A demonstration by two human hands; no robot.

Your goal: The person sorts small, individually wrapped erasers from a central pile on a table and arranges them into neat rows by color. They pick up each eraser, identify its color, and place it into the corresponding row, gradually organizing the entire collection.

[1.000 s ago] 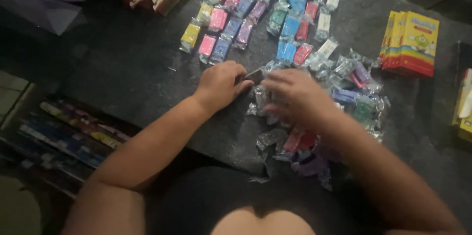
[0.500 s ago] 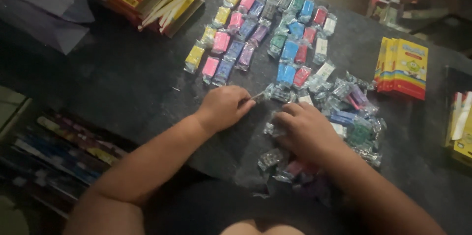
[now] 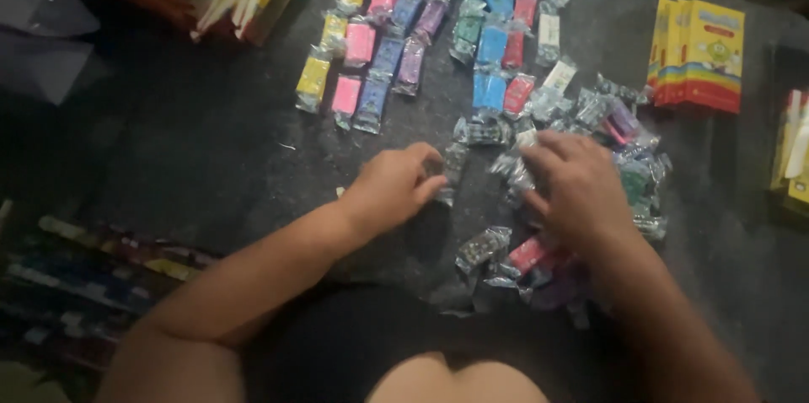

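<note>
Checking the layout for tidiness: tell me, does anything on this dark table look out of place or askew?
Yes. The wrapped blocks at the top lie in neat colour rows, but those under the right hand form a loose, jumbled heap. One dark packet lies askew near the table's front edge, apart from the rows.

The right hand [image 3: 581,188] covers part of the loose heap of small clear-wrapped coloured blocks [image 3: 624,158], so what its fingers touch cannot be told. The left hand [image 3: 396,184] hides most of a dark wrapped piece [image 3: 453,163] left of that heap. The sorted rows of wrapped blocks [image 3: 438,15] beyond the heap and the yellow boxes [image 3: 792,158] to its right run off the edge. Everything is blurred.
</note>
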